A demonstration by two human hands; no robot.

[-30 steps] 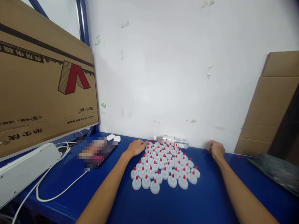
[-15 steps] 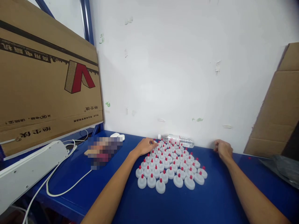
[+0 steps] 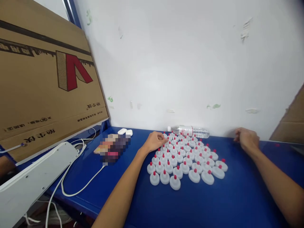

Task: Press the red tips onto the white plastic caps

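Many small white round plastic caps with red tips (image 3: pixel 175 183) stand upright in a close group on the blue table. At the group's back left edge is my left hand (image 3: pixel 155 141), its thumb and fingers curled together against the nearest caps. Whether a cap is pinched between those fingertips is not clear. My right hand (image 3: pixel 248 140) rests on the table well to the right of the group, near the wall. Its fingers are curled in, and the palm side is hidden. Behind the caps a clear plastic bottle with a white lid (image 3: pixel 199 132) lies on its side.
Left on the blue table (image 3: pixel 152 207) lie a blurred-out phone-like object (image 3: pixel 111 148), a white earphone-like case (image 3: pixel 122 131) and a white cable (image 3: pixel 83 186). A large printed carton (image 3: pixel 35 95) and a white metal bar (image 3: pixel 40 171) stand at the left edge. Brown cardboard (image 3: pixel 291 118) leans at right.
The view has shifted and tilted, so the caps, bottle and both hands appear farther right. My left hand stays at the group's back left edge; my right hand stays curled near the wall.
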